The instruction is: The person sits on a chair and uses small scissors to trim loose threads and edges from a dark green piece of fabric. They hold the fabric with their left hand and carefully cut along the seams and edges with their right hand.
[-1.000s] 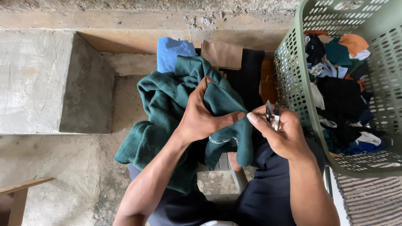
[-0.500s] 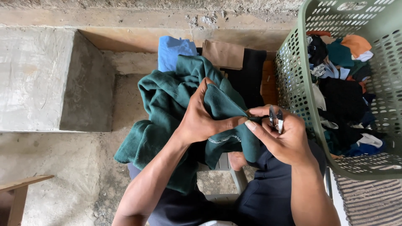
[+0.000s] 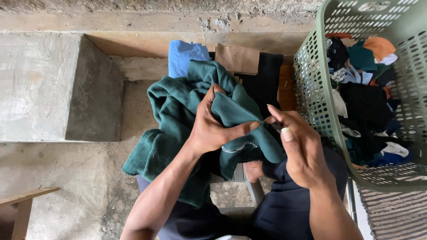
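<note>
The person sits with a dark green garment bunched across the lap, and the left hand is closed on a fold of it near the middle, thumb stretched out to the right along the cloth so a small edge is pinched up. A second ago the right hand was lifted a little off the fabric with a small dark tool, something like little snips, showing between its fingers; now it has come down and in toward the left thumb, and the tool is almost hidden, only a dark sliver showing at the fingertips right where they meet the green cloth. The right hand's fingers are curled loosely rather than clenched, the forefinger raised; it seems to keep hold of that tool, though I cannot make out how it is gripped. So the work has shifted from readying the tool to putting it to the pinched edge, beside a pale line of stitching on the near side of the fold. Beyond the garment, farther off, lie folded pieces in blue, brown and black, and at the right stands a green laundry basket full of mixed clothes. A concrete step is on the left.
</note>
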